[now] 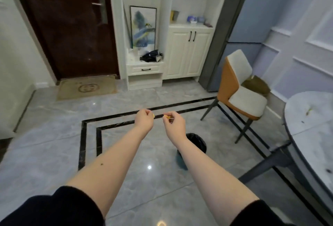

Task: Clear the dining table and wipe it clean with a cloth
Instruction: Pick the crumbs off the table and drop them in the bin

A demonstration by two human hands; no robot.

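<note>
Both arms reach out over the grey floor, away from the table. My left hand (145, 120) has its fingers curled round a small yellow scrap (153, 115) that peeks out at the fingertips. My right hand (174, 122) pinches another small yellow scrap (167, 117). A bin with a black liner (197, 142) stands on the floor just below and behind my right wrist, partly hidden by that forearm. The round marble dining table (306, 128) is at the right edge, with a few small bits of debris (308, 112) on its top.
An orange and white chair (239, 89) stands left of the table, with a brown bag behind it. White cabinets (189, 52) and a dark door (72, 27) with a doormat line the far wall. Open tiled floor lies ahead and to the left.
</note>
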